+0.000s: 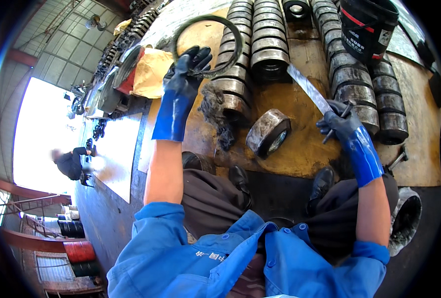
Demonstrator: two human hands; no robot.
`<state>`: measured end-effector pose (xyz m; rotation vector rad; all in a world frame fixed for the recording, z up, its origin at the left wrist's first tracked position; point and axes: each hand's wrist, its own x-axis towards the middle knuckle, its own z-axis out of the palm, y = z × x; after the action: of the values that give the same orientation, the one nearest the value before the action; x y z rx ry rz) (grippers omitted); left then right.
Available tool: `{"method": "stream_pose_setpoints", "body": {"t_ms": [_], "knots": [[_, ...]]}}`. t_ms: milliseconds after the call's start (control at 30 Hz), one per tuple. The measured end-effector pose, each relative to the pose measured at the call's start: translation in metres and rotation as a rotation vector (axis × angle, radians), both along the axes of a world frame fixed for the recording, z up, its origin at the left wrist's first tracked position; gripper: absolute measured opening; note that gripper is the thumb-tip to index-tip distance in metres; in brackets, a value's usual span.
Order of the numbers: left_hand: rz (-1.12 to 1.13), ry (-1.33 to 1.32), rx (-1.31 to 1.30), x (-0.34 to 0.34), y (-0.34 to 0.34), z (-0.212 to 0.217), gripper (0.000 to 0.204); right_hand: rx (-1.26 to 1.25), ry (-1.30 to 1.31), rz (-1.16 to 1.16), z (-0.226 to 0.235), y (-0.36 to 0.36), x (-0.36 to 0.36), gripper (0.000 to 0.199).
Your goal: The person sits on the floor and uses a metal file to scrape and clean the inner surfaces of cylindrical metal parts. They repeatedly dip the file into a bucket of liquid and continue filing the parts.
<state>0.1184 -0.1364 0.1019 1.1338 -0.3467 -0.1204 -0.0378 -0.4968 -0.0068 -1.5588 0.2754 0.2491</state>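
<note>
Gripping a dark ring (pixel 208 45) in my left hand (pixel 188 67) and a flat blade (pixel 309 89) in my right hand (pixel 342 124), I judge one greasy roller (pixel 268 133) pulled out, rows (pixel 267 39) left.

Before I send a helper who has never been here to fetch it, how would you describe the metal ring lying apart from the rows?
Find the yellow-brown board that carries rows of stacked metal rings. In front of those rows, between the left hand and right hand, lies the loose ring. Unlike its neighbours, it sits alone, tipped on its side.
</note>
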Motion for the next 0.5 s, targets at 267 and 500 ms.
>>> {"method": "stream_pose_setpoints", "body": {"t_ms": [267, 500], "knots": [[-0.468, 0.146, -0.631, -0.018, -0.030, -0.050, 0.044, 0.712, -0.305, -0.003, 0.048, 0.052, -0.001, 0.046], [-0.410, -0.131, -0.697, -0.007, -0.050, -0.069, 0.046, 0.641, -0.351, 0.165, 0.079, 0.082, 0.004, 0.040]]}}
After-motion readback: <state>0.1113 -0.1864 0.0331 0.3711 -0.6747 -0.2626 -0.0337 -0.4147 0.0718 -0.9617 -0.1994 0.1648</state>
